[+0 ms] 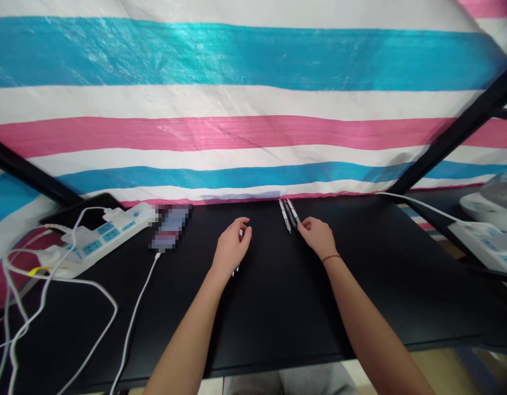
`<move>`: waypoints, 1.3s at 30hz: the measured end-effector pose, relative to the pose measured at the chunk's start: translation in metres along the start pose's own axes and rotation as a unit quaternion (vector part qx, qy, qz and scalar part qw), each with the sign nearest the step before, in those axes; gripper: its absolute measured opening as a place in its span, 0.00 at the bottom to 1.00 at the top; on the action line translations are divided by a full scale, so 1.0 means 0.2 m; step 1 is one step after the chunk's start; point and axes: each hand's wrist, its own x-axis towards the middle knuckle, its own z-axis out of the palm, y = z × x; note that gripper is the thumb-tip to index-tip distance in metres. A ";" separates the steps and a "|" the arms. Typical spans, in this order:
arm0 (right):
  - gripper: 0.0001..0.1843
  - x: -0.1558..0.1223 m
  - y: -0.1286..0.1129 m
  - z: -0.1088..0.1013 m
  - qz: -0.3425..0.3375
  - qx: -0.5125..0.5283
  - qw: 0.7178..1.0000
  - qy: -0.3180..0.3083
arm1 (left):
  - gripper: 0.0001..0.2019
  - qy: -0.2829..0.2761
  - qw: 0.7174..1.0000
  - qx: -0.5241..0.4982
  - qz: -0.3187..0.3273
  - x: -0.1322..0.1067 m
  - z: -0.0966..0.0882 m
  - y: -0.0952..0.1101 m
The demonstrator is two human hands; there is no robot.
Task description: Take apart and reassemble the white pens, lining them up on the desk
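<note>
My left hand (232, 247) rests on the black table (278, 307) with its fingers curled round a pen (236, 268); the tip pokes out below the palm. My right hand (318, 235) reaches to three pens (289, 215) lying side by side near the table's back edge. Its fingertips touch the end of the rightmost pen, fingers drawn together in a pinch. A red string circles the right wrist.
A white power strip (103, 236) with plugs and tangled white cables (43, 285) sits at the left. A blurred-out device (170, 227) with a white cable lies beside it. Another power strip (490, 244) is at the right. A striped tarp (237, 109) hangs behind.
</note>
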 end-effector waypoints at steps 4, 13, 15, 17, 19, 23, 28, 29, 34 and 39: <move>0.12 0.00 0.00 0.01 -0.012 -0.005 1.000 0.001 | 0.14 0.005 1.000 0.027 0.010 0.01 0.00 -0.02; 0.13 0.01 0.01 0.00 -0.020 0.018 1.000 -0.005 | 0.13 -0.013 0.987 0.156 -0.048 0.04 -0.11 -0.08; 0.13 0.01 0.01 -0.01 -0.017 0.020 1.000 -0.006 | 0.14 -0.035 0.977 0.194 -0.077 0.04 -0.13 -0.10; 0.12 0.01 0.01 -0.01 -0.017 0.027 0.999 -0.004 | 0.16 -0.059 0.968 0.222 -0.104 0.04 -0.13 -0.12; 0.12 0.00 0.01 -0.02 -0.018 0.036 0.999 0.000 | 0.17 -0.072 0.962 0.237 -0.115 0.03 -0.11 -0.11; 0.12 -0.01 0.00 -0.02 -0.029 0.046 0.998 0.024 | 0.16 -0.071 0.960 0.251 -0.096 0.01 -0.06 -0.08; 0.12 -0.02 -0.02 -0.02 -0.055 0.067 0.995 0.044 | 0.16 -0.066 0.960 0.264 -0.073 -0.01 -0.03 -0.04; 0.12 -0.03 -0.03 -0.02 -0.060 0.072 0.995 0.043 | 0.16 -0.071 0.958 0.267 -0.079 -0.02 -0.03 -0.03; 0.12 -0.04 -0.05 -0.01 -0.099 0.100 0.989 0.042 | 0.14 -0.087 0.959 0.257 -0.084 -0.01 -0.01 -0.05; 0.14 -0.08 -0.11 0.01 -0.145 0.218 0.965 -0.028 | 0.10 -0.058 0.975 0.207 0.057 -0.01 0.02 -0.04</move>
